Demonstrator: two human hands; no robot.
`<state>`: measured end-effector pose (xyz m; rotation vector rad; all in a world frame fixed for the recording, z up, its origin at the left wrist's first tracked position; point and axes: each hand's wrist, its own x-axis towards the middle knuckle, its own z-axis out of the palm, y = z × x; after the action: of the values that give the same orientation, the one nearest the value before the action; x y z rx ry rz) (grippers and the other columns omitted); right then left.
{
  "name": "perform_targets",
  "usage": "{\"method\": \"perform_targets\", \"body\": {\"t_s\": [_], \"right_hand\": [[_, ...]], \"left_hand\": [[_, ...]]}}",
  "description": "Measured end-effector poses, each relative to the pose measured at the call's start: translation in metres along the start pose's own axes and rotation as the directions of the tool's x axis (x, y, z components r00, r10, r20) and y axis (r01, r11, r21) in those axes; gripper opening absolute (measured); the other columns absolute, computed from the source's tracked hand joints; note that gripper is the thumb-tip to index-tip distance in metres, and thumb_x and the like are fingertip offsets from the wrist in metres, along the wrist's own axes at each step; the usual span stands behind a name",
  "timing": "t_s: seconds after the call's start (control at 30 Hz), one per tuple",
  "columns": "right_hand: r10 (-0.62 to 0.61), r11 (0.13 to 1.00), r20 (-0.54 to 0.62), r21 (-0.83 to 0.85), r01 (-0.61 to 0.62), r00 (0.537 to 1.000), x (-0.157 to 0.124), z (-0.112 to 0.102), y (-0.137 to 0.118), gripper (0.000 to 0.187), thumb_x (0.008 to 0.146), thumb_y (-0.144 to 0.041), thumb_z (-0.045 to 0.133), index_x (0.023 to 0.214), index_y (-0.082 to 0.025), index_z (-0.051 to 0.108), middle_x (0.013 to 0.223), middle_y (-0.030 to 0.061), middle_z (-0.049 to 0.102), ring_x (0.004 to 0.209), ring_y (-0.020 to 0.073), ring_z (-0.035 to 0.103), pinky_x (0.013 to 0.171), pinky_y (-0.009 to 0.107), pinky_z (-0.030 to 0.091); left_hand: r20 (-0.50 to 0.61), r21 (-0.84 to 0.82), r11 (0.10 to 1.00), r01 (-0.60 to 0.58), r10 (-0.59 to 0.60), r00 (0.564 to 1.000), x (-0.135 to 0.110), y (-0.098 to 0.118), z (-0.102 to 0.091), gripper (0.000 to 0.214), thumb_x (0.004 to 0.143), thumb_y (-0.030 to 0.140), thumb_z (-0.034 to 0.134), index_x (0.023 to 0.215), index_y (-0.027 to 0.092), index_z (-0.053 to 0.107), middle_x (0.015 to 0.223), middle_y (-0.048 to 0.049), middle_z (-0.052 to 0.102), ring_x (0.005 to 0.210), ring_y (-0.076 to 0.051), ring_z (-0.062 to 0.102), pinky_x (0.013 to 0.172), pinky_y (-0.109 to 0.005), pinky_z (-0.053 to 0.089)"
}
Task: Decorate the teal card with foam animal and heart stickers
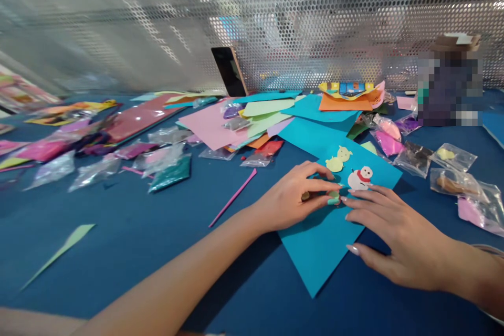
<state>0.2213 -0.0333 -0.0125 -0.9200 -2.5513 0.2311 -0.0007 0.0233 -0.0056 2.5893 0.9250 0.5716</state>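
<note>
A teal paper sheet (pixel 323 241) lies on the blue table in front of me. On it sit a pale yellow duck-shaped cutout (pixel 338 159) and a white snowman cutout with a red scarf (pixel 360 178). My left hand (pixel 293 199) rests on the sheet with fingers curled, pinching a small pale green piece (pixel 334 198) at its fingertips. My right hand (pixel 388 231) lies flat on the sheet with fingers spread, its fingertips touching the same small piece just below the snowman.
Coloured paper sheets (pixel 268 115) and small plastic bags (pixel 452 160) of craft bits crowd the back and right. A phone (pixel 228 71) leans on the perforated metal wall. A pink strip (pixel 233 197) and a green paper sliver (pixel 59 252) lie to the left.
</note>
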Motion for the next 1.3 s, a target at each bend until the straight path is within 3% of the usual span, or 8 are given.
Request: {"method": "perform_targets", "body": {"t_s": [0.3, 0.43, 0.57, 0.73, 0.83, 0.9, 1.07, 1.3], "right_hand": [[0.000, 1.000, -0.007, 0.013, 0.000, 1.000, 0.000, 0.000, -0.001, 0.022, 0.085, -0.026, 0.049, 0.101, -0.017, 0.061, 0.114, 0.0091, 0.061, 0.116, 0.0247, 0.048, 0.100, 0.049, 0.034], [-0.075, 0.997, -0.128, 0.011, 0.077, 0.989, 0.002, -0.004, -0.001, 0.015, 0.084, -0.020, 0.048, 0.088, -0.017, 0.062, 0.102, 0.0081, 0.065, 0.106, 0.0233, 0.055, 0.094, 0.044, 0.040], [-0.213, 0.974, -0.321, -0.146, 0.174, 0.923, 0.005, -0.013, 0.010, 0.013, 0.080, -0.012, 0.050, 0.089, -0.015, 0.059, 0.101, 0.0105, 0.065, 0.100, 0.0217, 0.057, 0.088, 0.039, 0.044], [-0.194, 0.915, -0.429, -0.404, 0.005, 0.882, 0.011, -0.033, 0.042, 0.013, 0.077, -0.013, 0.054, 0.089, -0.015, 0.059, 0.095, 0.0110, 0.065, 0.088, 0.0225, 0.060, 0.076, 0.036, 0.047], [-0.158, 0.837, -0.526, -0.521, -0.169, 0.836, 0.009, -0.051, 0.064, 0.010, 0.077, -0.018, 0.052, 0.083, -0.015, 0.060, 0.084, 0.0075, 0.066, 0.078, 0.0215, 0.061, 0.071, 0.033, 0.047], [-0.065, 0.755, -0.519, -0.584, -0.298, 0.852, 0.004, -0.062, 0.080, 0.015, 0.079, -0.023, 0.048, 0.074, -0.016, 0.060, 0.078, 0.0061, 0.065, 0.075, 0.0220, 0.061, 0.067, 0.032, 0.047], [0.202, 0.636, -0.518, -0.576, -0.513, 0.831, -0.011, -0.070, 0.118, 0.025, 0.077, -0.032, 0.042, 0.068, -0.017, 0.060, 0.077, 0.0054, 0.065, 0.074, 0.0214, 0.059, 0.063, 0.030, 0.043], [0.433, 0.597, -0.411, -0.536, -0.597, 0.802, -0.018, -0.066, 0.136, 0.030, 0.079, -0.035, 0.041, 0.071, -0.016, 0.063, 0.082, 0.0074, 0.066, 0.081, 0.0255, 0.058, 0.067, 0.035, 0.041]], "left_hand": [[-0.001, 0.057, 0.997, -0.045, 0.045, 0.999, 0.002, -0.001, 0.002, 0.017, 0.083, 0.022, 0.059, 0.097, 0.020, 0.066, 0.102, -0.0068, 0.057, 0.093, -0.019, 0.052, 0.083, -0.034, 0.044], [-0.030, 0.050, 0.996, -0.077, 0.079, 0.996, 0.002, -0.001, 0.002, 0.015, 0.083, 0.022, 0.058, 0.095, 0.018, 0.067, 0.099, -0.0072, 0.058, 0.091, -0.019, 0.052, 0.081, -0.033, 0.043], [-0.075, 0.057, 0.997, -0.049, 0.053, 0.996, 0.003, -0.002, 0.003, 0.015, 0.081, 0.020, 0.058, 0.094, 0.018, 0.066, 0.100, -0.0072, 0.058, 0.090, -0.019, 0.053, 0.081, -0.035, 0.043], [-0.149, 0.121, 0.991, 0.061, -0.043, 0.988, 0.005, 0.001, 0.006, 0.011, 0.080, 0.024, 0.058, 0.087, 0.019, 0.066, 0.094, -0.0054, 0.061, 0.086, -0.020, 0.054, 0.080, -0.038, 0.041], [-0.181, 0.169, 0.982, 0.078, -0.047, 0.982, 0.005, 0.002, 0.007, 0.011, 0.080, 0.025, 0.058, 0.085, 0.020, 0.066, 0.091, -0.0044, 0.062, 0.085, -0.020, 0.055, 0.082, -0.040, 0.038], [-0.203, 0.181, 0.981, 0.075, -0.037, 0.979, 0.004, 0.002, 0.007, 0.011, 0.081, 0.025, 0.058, 0.085, 0.019, 0.066, 0.091, -0.0045, 0.062, 0.086, -0.020, 0.055, 0.081, -0.039, 0.038], [-0.226, 0.144, 0.989, 0.026, 0.007, 0.974, 0.002, -0.002, 0.004, 0.015, 0.082, 0.022, 0.058, 0.094, 0.018, 0.065, 0.094, -0.0055, 0.063, 0.088, -0.021, 0.055, 0.078, -0.037, 0.039], [-0.082, 0.021, 0.998, -0.051, 0.052, 0.995, 0.001, 0.003, 0.002, 0.019, 0.080, 0.015, 0.058, 0.098, 0.018, 0.061, 0.093, -0.0005, 0.066, 0.091, -0.017, 0.056, 0.085, -0.034, 0.037]]}}
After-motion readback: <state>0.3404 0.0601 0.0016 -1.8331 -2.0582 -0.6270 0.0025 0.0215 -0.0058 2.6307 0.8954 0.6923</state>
